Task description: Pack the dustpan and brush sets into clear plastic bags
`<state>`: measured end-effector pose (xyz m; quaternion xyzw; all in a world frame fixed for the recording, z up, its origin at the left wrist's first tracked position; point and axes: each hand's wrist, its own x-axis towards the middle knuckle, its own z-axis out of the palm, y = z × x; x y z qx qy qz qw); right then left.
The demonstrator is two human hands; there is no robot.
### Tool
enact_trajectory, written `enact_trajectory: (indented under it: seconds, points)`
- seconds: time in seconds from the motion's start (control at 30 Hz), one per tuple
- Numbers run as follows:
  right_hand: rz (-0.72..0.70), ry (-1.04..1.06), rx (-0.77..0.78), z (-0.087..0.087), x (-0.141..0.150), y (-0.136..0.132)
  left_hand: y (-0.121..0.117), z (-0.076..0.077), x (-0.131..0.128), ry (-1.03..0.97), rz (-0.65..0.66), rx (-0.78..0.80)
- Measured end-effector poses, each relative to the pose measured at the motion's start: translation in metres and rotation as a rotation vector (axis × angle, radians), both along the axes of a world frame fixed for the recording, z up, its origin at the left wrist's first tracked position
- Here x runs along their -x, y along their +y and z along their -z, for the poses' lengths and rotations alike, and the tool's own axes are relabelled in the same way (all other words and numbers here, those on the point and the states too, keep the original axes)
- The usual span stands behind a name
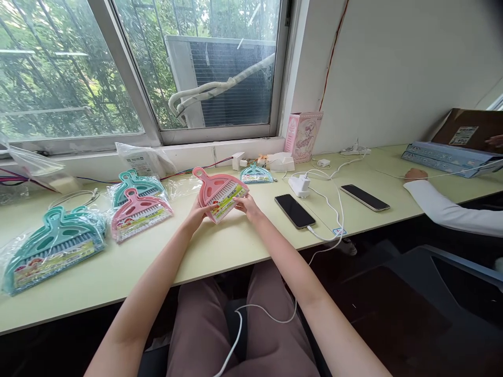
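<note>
A pink dustpan and brush set [220,191] with a printed label is held tilted just over the table, its handle toward the window. My left hand [199,212] grips its lower left edge, and my right hand [248,205] has its fingers closed on the lower right corner. Left of my hands lies a wrapped pink dustpan set [139,213], overlapping a green set [137,186] behind it. Farther left, several green sets [57,241] lie stacked in clear plastic. A smaller blue-green set [255,173] rests near the wall.
Right of my hands are a phone [294,211] on a cable, a white charger [301,185] and another phone [364,197]. A pink box [302,137] stands by the wall. Another person's sleeve [451,207] rests at the right, near blue boxes [451,158]. A white cable crosses my lap.
</note>
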<state>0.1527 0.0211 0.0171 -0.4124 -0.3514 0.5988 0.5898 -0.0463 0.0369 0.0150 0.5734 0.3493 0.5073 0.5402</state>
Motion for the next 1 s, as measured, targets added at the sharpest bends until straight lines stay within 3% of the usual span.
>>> enact_trajectory:
  seconds: [0.2, 1.0]
  points:
    - [-0.125, -0.007, 0.058, 0.010, 0.008, 0.005, -0.008, -0.007, -0.002, -0.037, 0.019, 0.002]
    - [-0.032, 0.014, 0.060, 0.000, 0.003, -0.003, -0.001, 0.000, 0.000, 0.018, 0.051, 0.070]
